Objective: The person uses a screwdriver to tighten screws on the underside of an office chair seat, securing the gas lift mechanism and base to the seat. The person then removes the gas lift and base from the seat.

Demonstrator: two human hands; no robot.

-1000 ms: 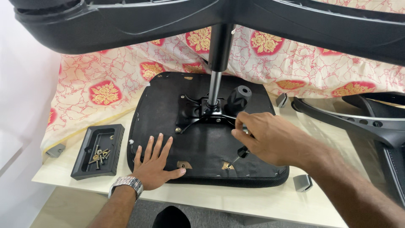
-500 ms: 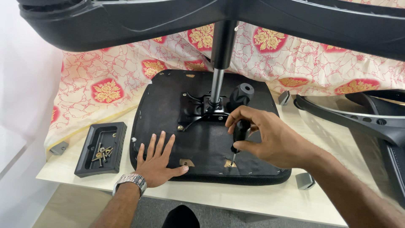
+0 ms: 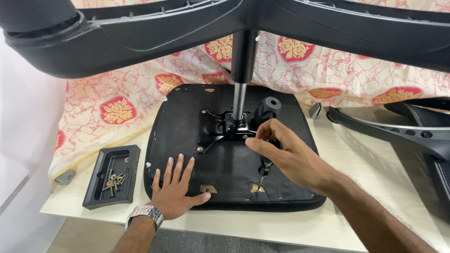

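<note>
An upturned black chair seat [image 3: 187, 122] lies on a pale table, with a metal mechanism plate [image 3: 220, 129] and a gas-lift column [image 3: 240, 89] rising from its middle. My left hand [image 3: 176, 189] lies flat, fingers spread, on the seat's near left edge. My right hand [image 3: 288, 157] grips a black-handled screwdriver [image 3: 265, 168], held upright with its tip at a small hole [image 3: 257, 188] near the seat's front edge. A second such hole [image 3: 208, 189] lies beside my left thumb.
The chair's black star base [image 3: 140, 33] spans the top of the view. A black tray [image 3: 112, 175] with several screws sits at the left. A black armrest and backrest part [image 3: 398, 133] lies at the right. A red-patterned cloth [image 3: 117, 103] covers the back.
My right hand has taken up the screwdriver and brought it upright, tip down onto the front hole. My left hand has stayed pressed on the seat.
</note>
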